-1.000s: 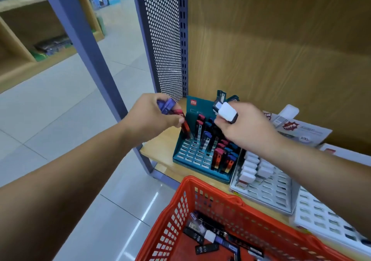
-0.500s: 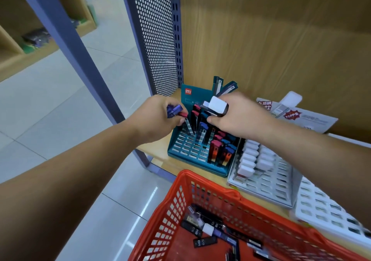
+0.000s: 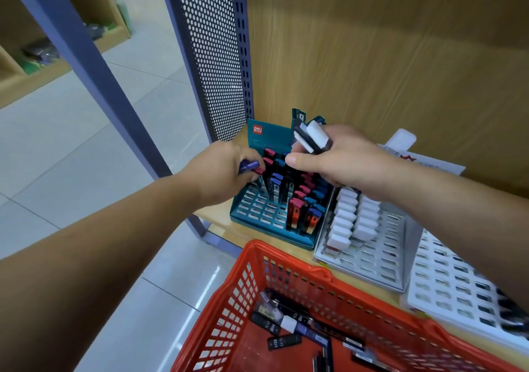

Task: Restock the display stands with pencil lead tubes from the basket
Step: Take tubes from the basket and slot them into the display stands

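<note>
A teal display stand (image 3: 257, 223) sits on the wooden shelf, partly filled with red-capped and blue-capped lead tubes (image 3: 303, 197). My left hand (image 3: 220, 171) grips a few purple and red-capped tubes (image 3: 250, 167) over the stand's left side. My right hand (image 3: 340, 160) holds white-capped black tubes (image 3: 313, 137) above the stand's back. A grey stand (image 3: 378, 260) to the right carries two rows of white-capped tubes (image 3: 353, 217). The red basket (image 3: 289, 265) below holds several loose tubes (image 3: 280, 326).
A white slotted stand (image 3: 455, 288) lies at the far right. A perforated metal panel (image 3: 211, 54) and a purple post (image 3: 94, 65) border the shelf on the left. A printed leaflet (image 3: 429, 165) lies behind my right wrist. Tiled floor spreads left.
Both hands have dropped closer to the teal stand. My left hand now has its tubes down among the stand's left slots. My right hand has shifted slightly left with its white-capped tubes.
</note>
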`<state>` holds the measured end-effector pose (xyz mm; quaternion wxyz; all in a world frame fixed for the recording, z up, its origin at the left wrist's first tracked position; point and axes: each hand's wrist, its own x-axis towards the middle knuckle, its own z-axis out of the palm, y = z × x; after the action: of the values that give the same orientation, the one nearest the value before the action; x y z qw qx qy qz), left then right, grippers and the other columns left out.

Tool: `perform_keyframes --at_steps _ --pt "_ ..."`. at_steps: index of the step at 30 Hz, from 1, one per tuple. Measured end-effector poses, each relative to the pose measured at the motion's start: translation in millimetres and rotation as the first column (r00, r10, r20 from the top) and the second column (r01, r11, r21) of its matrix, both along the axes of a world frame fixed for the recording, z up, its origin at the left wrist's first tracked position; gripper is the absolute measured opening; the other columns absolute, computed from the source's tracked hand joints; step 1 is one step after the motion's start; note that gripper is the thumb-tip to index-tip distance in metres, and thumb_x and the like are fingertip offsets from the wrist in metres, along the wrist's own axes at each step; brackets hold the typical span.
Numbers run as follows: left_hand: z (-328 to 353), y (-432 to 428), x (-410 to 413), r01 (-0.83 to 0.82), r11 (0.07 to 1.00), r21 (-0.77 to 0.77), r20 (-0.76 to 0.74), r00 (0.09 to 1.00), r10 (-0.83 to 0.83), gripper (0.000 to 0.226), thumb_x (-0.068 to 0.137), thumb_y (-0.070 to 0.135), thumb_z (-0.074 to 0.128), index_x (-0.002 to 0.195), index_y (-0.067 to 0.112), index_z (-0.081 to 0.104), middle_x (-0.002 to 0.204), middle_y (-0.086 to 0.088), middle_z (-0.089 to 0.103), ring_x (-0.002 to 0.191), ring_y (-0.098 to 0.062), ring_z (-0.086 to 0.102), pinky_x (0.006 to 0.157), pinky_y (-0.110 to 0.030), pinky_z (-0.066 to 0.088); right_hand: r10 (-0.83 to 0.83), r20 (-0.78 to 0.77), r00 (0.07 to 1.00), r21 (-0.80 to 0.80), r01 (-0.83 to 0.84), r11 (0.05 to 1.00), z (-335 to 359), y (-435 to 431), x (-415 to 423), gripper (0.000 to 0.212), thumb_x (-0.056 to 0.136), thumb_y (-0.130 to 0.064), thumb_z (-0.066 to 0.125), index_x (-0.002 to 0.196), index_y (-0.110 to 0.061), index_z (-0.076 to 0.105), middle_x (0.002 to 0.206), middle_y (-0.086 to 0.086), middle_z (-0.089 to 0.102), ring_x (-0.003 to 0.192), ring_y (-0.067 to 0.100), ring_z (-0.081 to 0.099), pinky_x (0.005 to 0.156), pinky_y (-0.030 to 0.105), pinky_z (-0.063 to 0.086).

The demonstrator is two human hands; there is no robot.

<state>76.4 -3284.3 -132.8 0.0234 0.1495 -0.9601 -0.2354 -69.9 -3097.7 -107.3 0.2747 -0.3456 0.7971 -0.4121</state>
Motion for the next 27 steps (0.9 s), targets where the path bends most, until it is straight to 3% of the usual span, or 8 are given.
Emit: perform_keyframes --at_steps 4,9,13,15,18,21,23,27 --pt "-9.7 8.0 -1.5 -0.103 0.994 0.017 -0.083 0.991 0.104 0.019 0.093 0.017 0.074 0.105 0.028 0.066 0.091 0.004 0.071 0.080 -0.017 0.066 0.073 -0.034 0.055 -0.057 0.239 0.969 -0.098 0.082 0.992 12.5 9.7 -5.5 0.012 0.097 -0.021 0.069 0.108 -0.015 0.070 0.066 -0.002 0.053 0.057 0.015 0.047 0.052 0.028 0.041" --pt "5.5 10.7 -5.3 -0.140 0.989 -0.047 -0.157 0.979 0.131 0.021 0.092 0.015 0.074 0.112 0.021 0.072 0.107 -0.001 0.064 0.089 -0.017 0.057 0.077 -0.030 0.045 0.054 0.617 0.785 -0.261 0.139 0.955 19.7 22.5 -2.6 0.019 0.107 -0.017 0.052 0.121 -0.009 0.062 0.078 0.007 0.059 0.066 0.021 0.058 0.063 0.037 0.055" --pt "41.0 32.2 -5.2 -0.274 0.945 0.176 -0.218 0.926 0.309 0.011 0.094 0.024 0.075 0.086 0.019 0.070 0.066 0.011 0.061 0.054 -0.002 0.051 0.048 -0.015 0.036 0.069 0.778 0.624 -0.317 0.296 0.901 28.1 29.2 -0.4 0.023 0.109 -0.018 0.046 0.125 -0.012 0.062 0.104 0.011 0.076 0.099 0.027 0.076 0.096 0.046 0.059" --pt "59.4 51.7 -2.2 -0.262 0.867 0.425 -0.162 0.920 0.357 0.024 0.094 0.028 0.076 0.086 0.006 0.071 0.049 0.008 0.050 0.037 -0.004 0.040 0.039 -0.012 0.032 0.083 0.822 0.563 -0.336 0.364 0.869 36.0 29.5 0.4 0.023 0.109 -0.018 0.045 0.126 -0.014 0.061 0.118 0.012 0.075 0.113 0.028 0.072 0.109 0.050 0.050" --pt "76.6 85.9 7.6 -0.211 0.721 0.660 -0.012 0.956 0.292 0.044 0.095 0.037 0.074 0.092 -0.007 0.067 0.055 -0.011 0.042 0.040 -0.015 0.031 0.041 -0.019 0.027 0.123 0.835 0.536 -0.368 0.379 0.849 47.8 27.9 4.8 0.022 0.109 -0.019 0.046 0.124 -0.016 0.062 0.124 0.009 0.074 0.120 0.022 0.069 0.114 0.050 0.044" --pt "76.5 109.9 16.3 -0.284 0.573 0.769 0.091 0.935 0.342 0.036 0.093 0.046 0.074 0.081 0.012 0.073 0.062 -0.018 0.059 0.048 -0.018 0.032 0.053 -0.025 0.020 0.150 0.837 0.526 -0.377 0.355 0.855 55.1 22.9 13.3 0.022 0.108 -0.021 0.046 0.122 -0.017 0.063 0.125 0.007 0.074 0.124 0.021 0.066 0.112 0.047 0.045" --pt "74.7 120.0 20.1 -0.279 0.514 0.811 0.075 0.921 0.382 0.029 0.093 0.039 0.076 0.082 0.012 0.073 0.069 -0.020 0.066 0.047 -0.018 0.038 0.048 -0.021 0.023 0.160 0.834 0.528 -0.373 0.327 0.868 57.9 20.1 20.1 0.022 0.108 -0.022 0.046 0.122 -0.018 0.063 0.125 0.005 0.074 0.127 0.020 0.064 0.109 0.044 0.047" --pt "71.0 123.4 27.7 -0.286 0.555 0.781 0.056 0.917 0.395 0.021 0.090 0.026 0.080 0.079 0.012 0.071 0.066 -0.015 0.062 0.038 -0.010 0.039 0.041 -0.020 0.031 0.140 0.828 0.543 -0.353 0.311 0.882 63.4 23.0 24.8 0.023 0.110 -0.021 0.044 0.123 -0.016 0.062 0.124 0.009 0.074 0.120 0.024 0.069 0.103 0.045 0.053"
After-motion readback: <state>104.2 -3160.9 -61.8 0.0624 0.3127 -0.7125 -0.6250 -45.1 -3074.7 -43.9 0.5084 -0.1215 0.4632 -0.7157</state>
